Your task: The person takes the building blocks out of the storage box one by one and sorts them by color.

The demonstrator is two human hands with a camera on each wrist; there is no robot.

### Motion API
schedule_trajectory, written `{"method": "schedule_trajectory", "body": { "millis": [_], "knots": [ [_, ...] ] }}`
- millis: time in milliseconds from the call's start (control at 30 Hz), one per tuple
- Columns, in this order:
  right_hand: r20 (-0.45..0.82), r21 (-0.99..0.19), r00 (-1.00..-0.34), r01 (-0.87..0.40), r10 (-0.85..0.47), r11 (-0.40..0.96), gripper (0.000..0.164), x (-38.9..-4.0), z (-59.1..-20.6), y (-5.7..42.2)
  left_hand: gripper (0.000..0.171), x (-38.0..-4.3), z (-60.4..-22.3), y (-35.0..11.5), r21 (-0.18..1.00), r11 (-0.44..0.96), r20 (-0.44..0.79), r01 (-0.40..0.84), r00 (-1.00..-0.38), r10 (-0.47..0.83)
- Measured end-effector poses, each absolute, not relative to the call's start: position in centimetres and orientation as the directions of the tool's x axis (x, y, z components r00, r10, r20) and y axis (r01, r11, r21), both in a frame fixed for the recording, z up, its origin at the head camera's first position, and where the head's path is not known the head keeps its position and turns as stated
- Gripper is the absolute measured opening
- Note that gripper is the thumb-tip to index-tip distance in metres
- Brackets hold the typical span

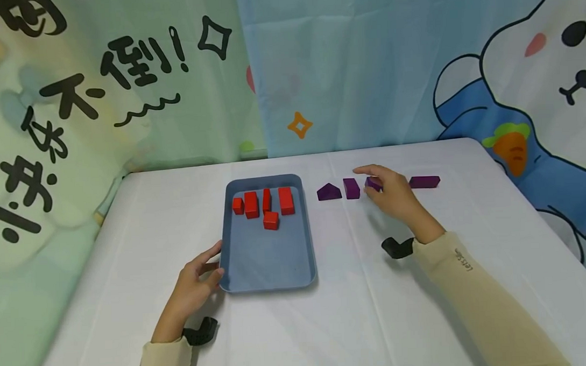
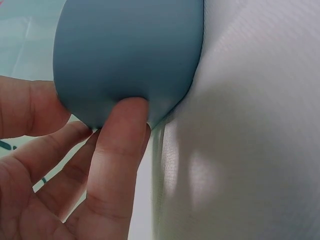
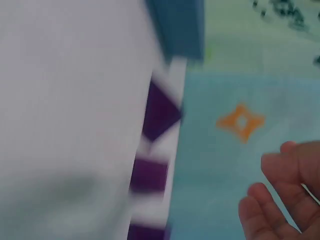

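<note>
Head view: blue tray [image 1: 269,259] flat on the white-clothed table [image 1: 424,324], left of the purple row.
Red blocks [image 1: 251,205]: five, all inside, grouped toward the tray's far edge; judged the finished portion.
Purple blocks [image 1: 329,192]: at least four, lined up toward the table's far edge, beyond the tray's right edge, ending in a long bar [image 1: 424,182]; none in the tray, so seemingly the portion left.
Left hand [image 1: 195,286]: clamped on the tray's left edge, just above the near-left corner.
Right hand [image 1: 392,193]: apart, holding nothing, hovering by the partly hidden third block [image 1: 372,183]; cannot tell whether touching.
</note>
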State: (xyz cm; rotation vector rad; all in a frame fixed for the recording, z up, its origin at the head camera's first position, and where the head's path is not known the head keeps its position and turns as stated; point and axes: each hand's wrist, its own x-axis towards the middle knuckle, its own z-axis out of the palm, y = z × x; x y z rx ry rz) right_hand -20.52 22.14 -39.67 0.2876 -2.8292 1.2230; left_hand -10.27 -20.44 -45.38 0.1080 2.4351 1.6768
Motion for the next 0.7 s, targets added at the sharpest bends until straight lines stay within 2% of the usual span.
{"method": "schedule_trajectory", "body": {
  "millis": [233,533,700],
  "knots": [
    [0.143,-0.8,-0.951,-0.274,-0.274,0.533,0.04,-20.1,-39.6,16.3,0.06,-10.4,-45.3,-20.6,0.932,0.359,-0.111,-0.045,-0.98,0.166],
    [0.098,-0.908,-0.963,-0.19,-0.251,0.374,0.039,-20.7,-40.2,9.8,0.061,-10.4,-45.6,-20.6,0.935,0.353,-0.112,-0.043,-0.978,0.177],
    [0.051,-0.911,-0.974,-0.137,-0.223,0.388,0.039,-20.9,-41.5,6.9,0.061,-10.4,-45.6,-20.6,0.936,0.349,-0.112,-0.043,-0.978,0.177]
  ]
}}
